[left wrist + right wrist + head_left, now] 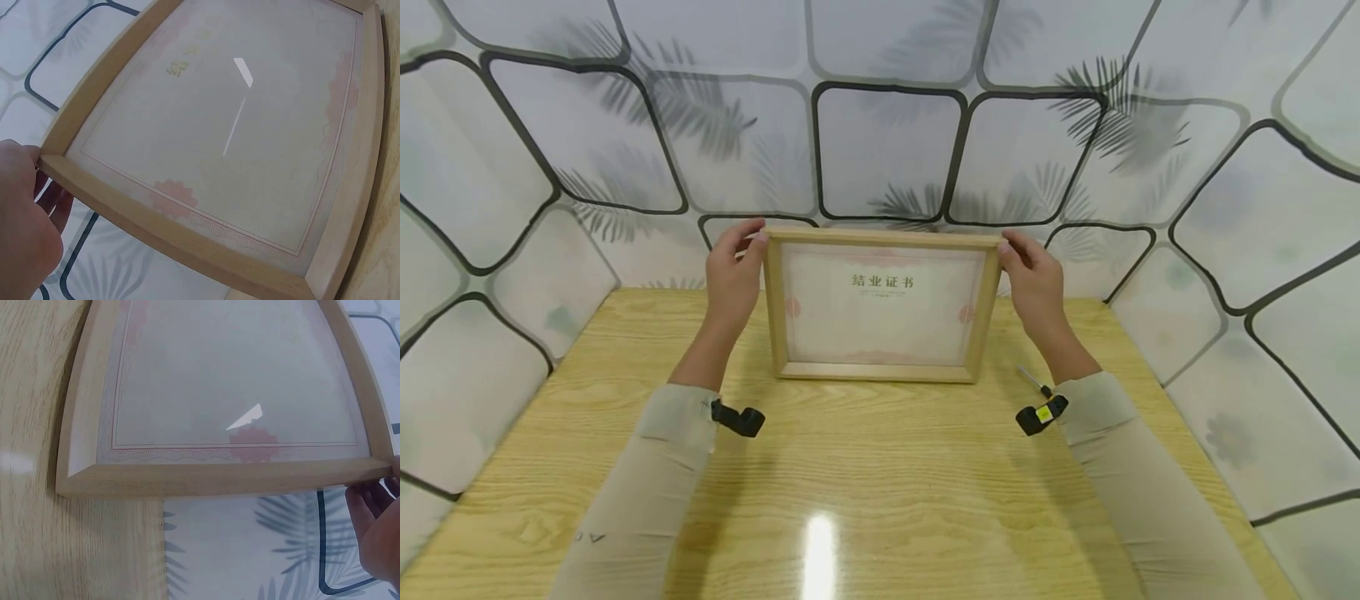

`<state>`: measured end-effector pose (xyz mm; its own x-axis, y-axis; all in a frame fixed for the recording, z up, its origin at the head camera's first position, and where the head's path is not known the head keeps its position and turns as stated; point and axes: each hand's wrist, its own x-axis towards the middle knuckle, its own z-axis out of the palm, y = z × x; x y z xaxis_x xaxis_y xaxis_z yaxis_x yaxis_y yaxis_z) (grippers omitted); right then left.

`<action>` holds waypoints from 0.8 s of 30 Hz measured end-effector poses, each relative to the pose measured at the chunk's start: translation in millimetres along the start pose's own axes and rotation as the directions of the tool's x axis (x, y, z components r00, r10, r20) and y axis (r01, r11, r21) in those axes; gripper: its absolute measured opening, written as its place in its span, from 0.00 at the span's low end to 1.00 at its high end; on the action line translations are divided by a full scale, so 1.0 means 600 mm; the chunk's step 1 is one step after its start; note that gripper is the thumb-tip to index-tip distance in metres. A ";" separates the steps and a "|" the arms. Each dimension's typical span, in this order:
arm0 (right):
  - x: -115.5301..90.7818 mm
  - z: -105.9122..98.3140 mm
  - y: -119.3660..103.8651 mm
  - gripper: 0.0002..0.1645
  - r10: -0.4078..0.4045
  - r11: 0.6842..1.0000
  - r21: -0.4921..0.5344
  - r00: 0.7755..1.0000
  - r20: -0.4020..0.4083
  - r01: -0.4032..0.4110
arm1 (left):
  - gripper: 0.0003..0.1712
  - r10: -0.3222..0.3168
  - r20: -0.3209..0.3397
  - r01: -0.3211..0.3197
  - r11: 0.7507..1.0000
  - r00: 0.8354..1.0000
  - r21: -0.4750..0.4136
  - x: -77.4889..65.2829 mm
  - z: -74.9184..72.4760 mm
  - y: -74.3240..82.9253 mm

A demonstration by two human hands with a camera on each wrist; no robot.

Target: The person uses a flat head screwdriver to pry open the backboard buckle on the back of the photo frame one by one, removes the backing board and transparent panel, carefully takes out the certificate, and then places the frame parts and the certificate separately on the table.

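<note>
A light wooden picture frame (pixel 880 372) stands upright on the table near its back edge, facing me. Behind its glossy front lies a pale certificate (pixel 880 321) with pink ornaments and a line of large characters near the top. My left hand (pixel 734 279) pinches the frame's upper left corner, the thumb at the front and fingers behind. At the upper right corner, my right hand (pixel 1033 279) pinches the frame the same way. In the left wrist view the left hand (pixel 28 219) grips that corner, its fingertips partly hidden behind the wood.
A small screwdriver (pixel 1035 381) with a dark handle lies on the wood-grain table (pixel 895 467), right of the frame and close to my right wrist. Patterned wall covering (pixel 887 154) with dark outlines and leaves rises behind the table and on both sides.
</note>
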<state>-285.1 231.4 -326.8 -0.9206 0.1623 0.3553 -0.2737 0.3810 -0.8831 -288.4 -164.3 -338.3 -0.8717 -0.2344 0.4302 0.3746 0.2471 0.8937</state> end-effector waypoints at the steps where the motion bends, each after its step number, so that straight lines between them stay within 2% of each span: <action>1: 0.000 0.000 0.000 0.28 -0.004 1.000 -0.001 1.000 -0.007 0.004 | 0.21 -0.004 -0.005 0.004 1.000 1.000 0.002 0.000 0.000 0.000; 7: 0.001 0.002 0.000 0.26 -0.012 0.999 0.030 0.999 -0.037 0.013 | 0.21 -0.013 -0.015 0.013 1.000 1.000 0.000 -0.001 -0.001 0.005; 24: -0.006 -0.005 -0.023 0.26 0.049 0.987 0.155 0.997 -0.063 -0.038 | 0.18 -0.016 -0.040 0.014 0.999 0.999 -0.046 -0.004 0.001 0.021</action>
<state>-277.2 228.5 -314.9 -0.9133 0.2380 0.3305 -0.2779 0.2291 -0.9329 -281.8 -160.0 -328.2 -0.8643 -0.2756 0.4207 0.3763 0.2007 0.9045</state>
